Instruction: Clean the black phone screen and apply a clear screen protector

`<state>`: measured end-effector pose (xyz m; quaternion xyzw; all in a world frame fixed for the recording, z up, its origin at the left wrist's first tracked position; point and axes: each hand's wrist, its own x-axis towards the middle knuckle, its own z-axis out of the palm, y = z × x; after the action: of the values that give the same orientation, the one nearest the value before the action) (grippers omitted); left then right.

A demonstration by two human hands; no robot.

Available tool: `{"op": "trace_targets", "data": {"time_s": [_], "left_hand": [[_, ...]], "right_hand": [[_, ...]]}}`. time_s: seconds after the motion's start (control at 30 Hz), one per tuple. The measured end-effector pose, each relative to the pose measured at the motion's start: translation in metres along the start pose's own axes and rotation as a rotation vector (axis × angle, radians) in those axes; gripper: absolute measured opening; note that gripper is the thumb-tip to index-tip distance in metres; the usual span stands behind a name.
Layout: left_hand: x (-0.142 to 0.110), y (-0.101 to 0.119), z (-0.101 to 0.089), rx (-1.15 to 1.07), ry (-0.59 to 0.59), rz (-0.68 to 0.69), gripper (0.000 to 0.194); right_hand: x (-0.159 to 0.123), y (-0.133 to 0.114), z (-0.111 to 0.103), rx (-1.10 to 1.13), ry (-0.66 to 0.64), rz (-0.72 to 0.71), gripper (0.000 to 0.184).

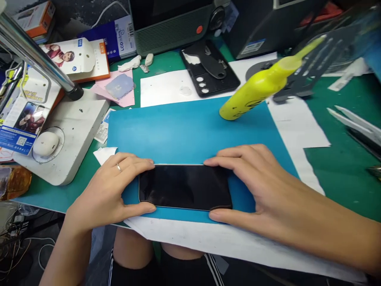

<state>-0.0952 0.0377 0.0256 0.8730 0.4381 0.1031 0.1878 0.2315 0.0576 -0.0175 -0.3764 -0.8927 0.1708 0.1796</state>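
Note:
A black smartphone (184, 186) lies screen up, lengthwise, on a blue mat (166, 131) near the table's front edge. My left hand (119, 190) grips its left end, thumb on the near long edge and fingers on the far one; a ring is on one finger. At the other end, my right hand (256, 182) holds the phone the same way, thumb near and fingertips far. The screen is dark. Beyond the right hand, a yellow squeeze bottle (253, 93) with a pointed nozzle stands on the mat.
Behind the mat lies a black phone back cover (210, 69) with lens holes. A white lamp base (74, 131) with an earbud case (46, 143) stands left. Tweezers (357, 123) lie at right. Boxes (74, 59) and a dark green machine (172, 29) line the back.

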Motion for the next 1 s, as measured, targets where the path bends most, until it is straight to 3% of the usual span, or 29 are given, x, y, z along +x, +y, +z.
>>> {"op": "trace_targets", "data": {"time_s": [0.43,0.67,0.87,1.0], "left_hand": [[-0.001,0.002,0.002,-0.004,0.034,0.078,0.067],[-0.001,0.001,0.004,0.028,0.035,0.081,0.068],[-0.002,0.002,0.002,-0.013,0.071,0.081,0.059],[-0.001,0.001,0.003,-0.031,0.076,0.094,0.059]], "right_hand": [[0.000,0.004,0.007,-0.109,0.026,-0.021,0.061],[-0.002,0.004,0.007,-0.051,-0.015,0.019,0.059],[-0.005,0.010,-0.001,0.046,-0.058,0.063,0.072],[-0.001,0.013,-0.010,0.136,-0.039,0.074,0.061]]}}
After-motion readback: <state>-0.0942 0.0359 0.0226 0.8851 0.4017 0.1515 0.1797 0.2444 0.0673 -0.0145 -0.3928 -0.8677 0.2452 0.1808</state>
